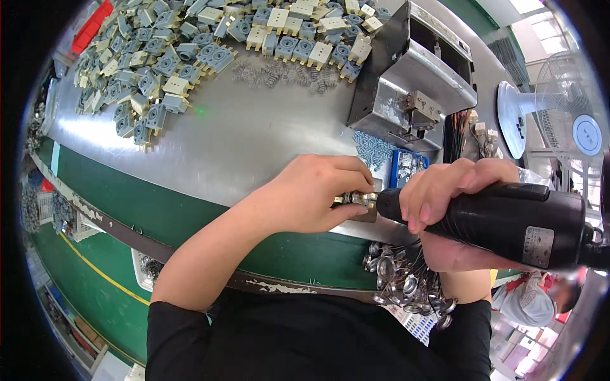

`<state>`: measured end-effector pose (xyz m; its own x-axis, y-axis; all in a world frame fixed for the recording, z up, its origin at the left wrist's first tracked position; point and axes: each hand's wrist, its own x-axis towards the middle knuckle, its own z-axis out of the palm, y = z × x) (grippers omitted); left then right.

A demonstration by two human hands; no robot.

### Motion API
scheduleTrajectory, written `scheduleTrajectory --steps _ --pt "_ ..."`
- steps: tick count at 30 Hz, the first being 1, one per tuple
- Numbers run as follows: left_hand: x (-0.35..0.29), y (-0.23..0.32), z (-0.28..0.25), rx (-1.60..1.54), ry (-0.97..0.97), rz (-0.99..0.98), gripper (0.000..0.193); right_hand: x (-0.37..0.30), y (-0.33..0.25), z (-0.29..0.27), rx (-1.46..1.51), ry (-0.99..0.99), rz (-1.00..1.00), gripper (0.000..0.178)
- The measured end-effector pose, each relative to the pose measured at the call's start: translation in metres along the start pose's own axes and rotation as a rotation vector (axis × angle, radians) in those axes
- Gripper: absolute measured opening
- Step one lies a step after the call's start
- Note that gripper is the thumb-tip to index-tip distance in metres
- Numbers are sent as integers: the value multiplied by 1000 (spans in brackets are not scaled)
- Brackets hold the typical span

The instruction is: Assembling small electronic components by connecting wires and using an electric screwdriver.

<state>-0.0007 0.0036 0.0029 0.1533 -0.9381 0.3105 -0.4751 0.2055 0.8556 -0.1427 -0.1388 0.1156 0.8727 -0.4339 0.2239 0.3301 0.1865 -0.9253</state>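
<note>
My right hand (448, 197) is wrapped round a black electric screwdriver (508, 219), which lies nearly level with its tip pointing left. Between the thumb and fingers of my left hand (321, 190) is a small metal and clear part (357, 198), right at the screwdriver's tip. Fingers and tool cover much of this part, so its exact kind does not show. A flat metal block (367, 218) lies under it at the table's front edge. Just beyond my hands are a heap of small bluish screws (373, 147) and a blue box (406, 164) of small metal pieces.
Many grey and cream switch-like blocks (165, 63) are piled at the far left, with loose springs (286, 75) before them. A metal fixture (413, 82) stands far right, beside a white fan (515, 117). Wired round metal parts (406, 279) hang near my right forearm. Another person (524, 301) sits at right.
</note>
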Motion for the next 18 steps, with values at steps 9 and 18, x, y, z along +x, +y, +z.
scheduleTrajectory --steps 9,18 --pt "-2 -1 3 26 20 9 25 -4 -2 -1 77 -64 49 95" --pt "0 0 2 16 41 57 26 21 -19 -14 3 -177 -202 114"
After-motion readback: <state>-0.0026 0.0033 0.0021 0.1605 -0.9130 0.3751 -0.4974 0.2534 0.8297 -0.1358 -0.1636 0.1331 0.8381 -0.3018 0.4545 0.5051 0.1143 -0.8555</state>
